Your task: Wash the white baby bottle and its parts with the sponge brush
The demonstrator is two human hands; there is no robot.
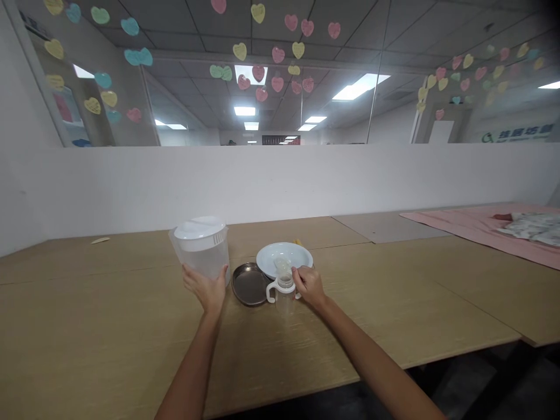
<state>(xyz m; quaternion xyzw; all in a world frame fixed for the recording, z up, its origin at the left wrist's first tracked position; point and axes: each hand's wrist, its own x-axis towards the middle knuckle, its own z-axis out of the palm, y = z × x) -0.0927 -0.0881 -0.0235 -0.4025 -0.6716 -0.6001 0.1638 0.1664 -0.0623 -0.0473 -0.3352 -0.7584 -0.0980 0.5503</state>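
pitcher [203, 256] (lidded), in left grip [207, 289]

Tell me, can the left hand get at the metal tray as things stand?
Probably not without letting go: the left hand grips the pitcher, though the metal tray beside it has its near rim uncovered.

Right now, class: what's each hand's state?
Left hand: holding the lidded pitcher.
Right hand: closed by the handled bottle; whether it holds anything cannot be told.

Pastel heart-shaped paper notes [278, 55] on clear glass panels [336, 111] and white rectangular ceiling lights [357, 87], upper frame, suggest an office.
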